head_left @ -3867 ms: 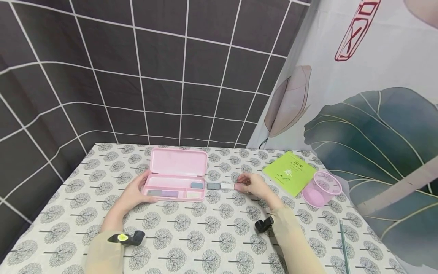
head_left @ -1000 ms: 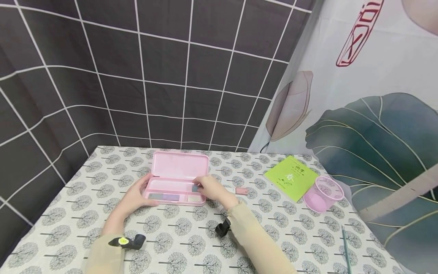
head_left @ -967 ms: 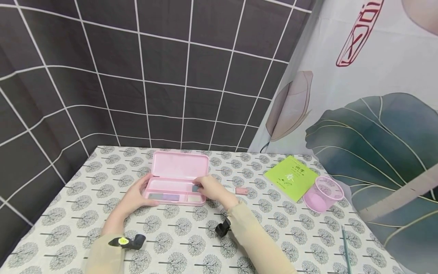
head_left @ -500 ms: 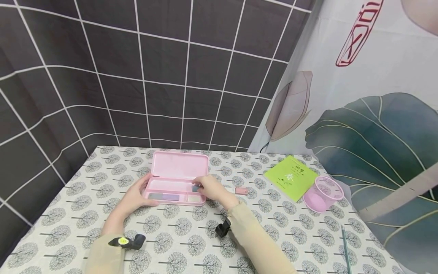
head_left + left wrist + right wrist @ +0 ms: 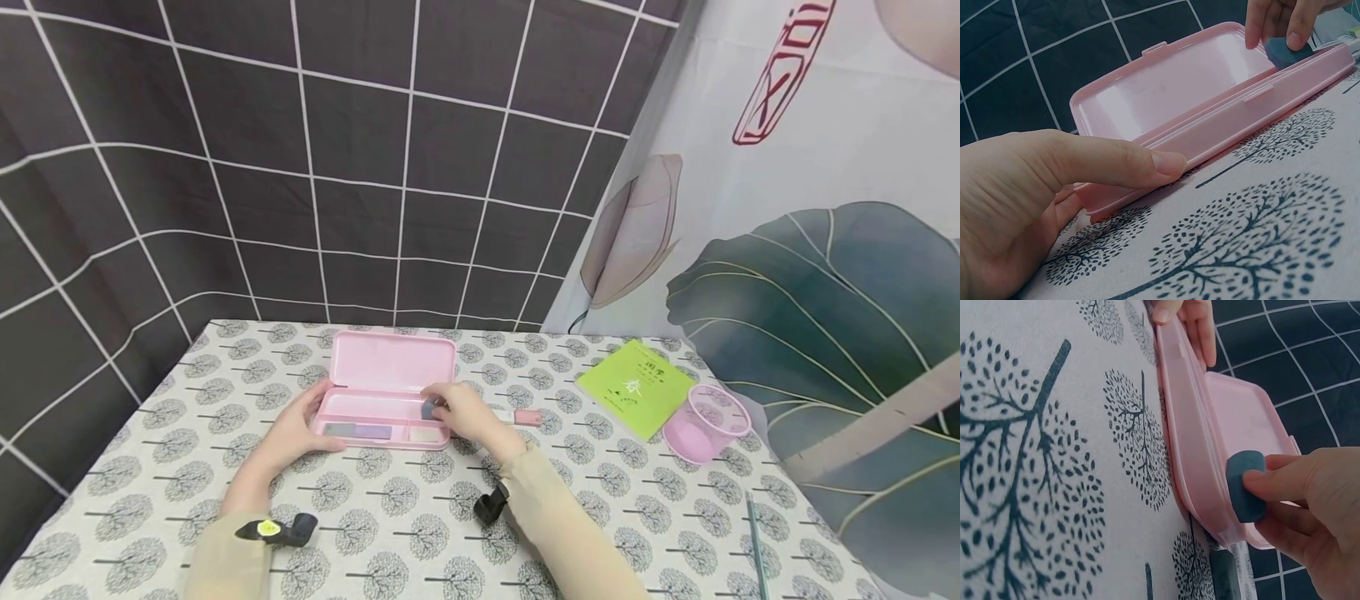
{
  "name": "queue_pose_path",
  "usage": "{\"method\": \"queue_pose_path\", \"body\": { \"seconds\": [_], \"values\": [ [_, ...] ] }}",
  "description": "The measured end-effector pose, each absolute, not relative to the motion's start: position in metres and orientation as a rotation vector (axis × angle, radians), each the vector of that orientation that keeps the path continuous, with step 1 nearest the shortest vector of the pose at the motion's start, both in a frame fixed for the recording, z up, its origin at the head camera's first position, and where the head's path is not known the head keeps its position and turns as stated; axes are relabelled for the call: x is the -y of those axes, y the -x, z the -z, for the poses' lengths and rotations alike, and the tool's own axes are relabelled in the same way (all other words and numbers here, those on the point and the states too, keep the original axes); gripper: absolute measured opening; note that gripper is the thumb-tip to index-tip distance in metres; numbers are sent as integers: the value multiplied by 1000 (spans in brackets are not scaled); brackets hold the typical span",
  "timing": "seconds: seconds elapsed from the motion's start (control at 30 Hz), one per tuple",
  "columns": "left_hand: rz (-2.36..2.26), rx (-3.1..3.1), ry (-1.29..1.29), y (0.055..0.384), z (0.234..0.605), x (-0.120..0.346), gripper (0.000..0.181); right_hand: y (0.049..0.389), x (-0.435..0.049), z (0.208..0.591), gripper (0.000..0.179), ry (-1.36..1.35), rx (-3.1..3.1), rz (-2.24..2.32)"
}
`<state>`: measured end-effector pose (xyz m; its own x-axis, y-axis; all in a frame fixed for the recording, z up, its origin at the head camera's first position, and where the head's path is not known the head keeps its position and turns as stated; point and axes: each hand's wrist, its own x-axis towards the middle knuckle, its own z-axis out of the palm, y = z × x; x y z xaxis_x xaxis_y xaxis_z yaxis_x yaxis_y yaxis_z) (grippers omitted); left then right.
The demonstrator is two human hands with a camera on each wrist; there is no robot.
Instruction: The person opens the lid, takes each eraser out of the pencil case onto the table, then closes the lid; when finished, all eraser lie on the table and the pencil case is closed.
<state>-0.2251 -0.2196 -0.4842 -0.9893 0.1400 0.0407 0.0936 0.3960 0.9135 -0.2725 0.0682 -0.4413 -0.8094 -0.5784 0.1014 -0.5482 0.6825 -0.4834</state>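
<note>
A pink pencil case [image 5: 392,361] stands open on the tree-print cloth. My left hand [image 5: 288,429] grips its left end, thumb along the front wall; most of its fingers are hidden behind the case in the left wrist view. Over the right end, my right hand [image 5: 467,412] pinches a blue eraser [image 5: 1244,487] between thumb and fingers, tilted near the rim. Inside the front compartments lie a grey block [image 5: 339,430], a purple block [image 5: 372,432] and a whitish block [image 5: 425,435].
Right of the case, a white block [image 5: 504,415] and a pink block [image 5: 527,417] lie in line with a dark block [image 5: 1224,575]. Farther right are a green book [image 5: 637,387], a pink cup [image 5: 705,425] and a thin teal stick [image 5: 756,533]. A dark gridded curtain [image 5: 360,208] hangs behind.
My right hand has left the pink block at the row's right end and moved left to the case. It now holds the blue eraser, turned slightly since half a second ago. The left hand stays put.
</note>
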Motion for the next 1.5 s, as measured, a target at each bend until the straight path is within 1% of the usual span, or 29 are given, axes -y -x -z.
{"method": "queue_pose_path", "body": {
  "seconds": [0.27,0.6,0.9,1.07,1.5],
  "values": [
    [-1668,-2602,-221,226,483,219,117,271,-77,439,34,919,-2908,938],
    [-1670,-2604,-224,226,482,218,117,270,-111,438,35,949,-2936,1079],
    [-1688,-2591,-216,225,483,219,117,274,-154,442,37,831,-2973,1173],
    [-1690,-2585,-223,224,482,218,117,274,-180,440,37,722,-2987,1160],
    [-1695,-2588,-241,224,483,219,117,277,-235,446,21,581,-2990,1034]
  ]
}}
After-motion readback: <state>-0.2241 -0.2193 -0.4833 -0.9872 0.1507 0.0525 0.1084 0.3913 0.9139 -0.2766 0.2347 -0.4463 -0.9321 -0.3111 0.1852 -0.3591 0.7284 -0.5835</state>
